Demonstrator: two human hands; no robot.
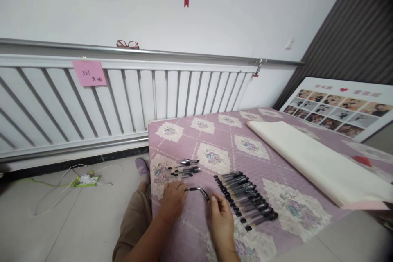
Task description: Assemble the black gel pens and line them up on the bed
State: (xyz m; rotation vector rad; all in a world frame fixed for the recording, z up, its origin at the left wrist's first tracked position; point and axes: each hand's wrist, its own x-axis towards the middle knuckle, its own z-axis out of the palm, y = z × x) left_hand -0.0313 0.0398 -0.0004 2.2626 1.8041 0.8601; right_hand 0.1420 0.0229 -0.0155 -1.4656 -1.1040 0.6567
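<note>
Pen, shown between two hands over a purple, flower-patterned cover, the broadest surface in the lower field. Behind the cover runs a white radiator; at right lies a long pale sheet. Smaller in extent, a slanting row of dark-ended pens lies just beside the right hand, and a looser pen cluster lies beyond the left hand. Likely faults: a thin pinch could let a piece slip; the angle between the pieces could let the pen's tip, if bare, mark the cover; a sideways sweep of the right hand could disorder the row. The pen projects from the left fingers, which appear closed around its hidden end, and points toward the right hand. There, thumb and forefinger pinch the lower end of a tilted cap-like piece, its upper end near the pen's tip; whether they touch cannot be told.
</note>
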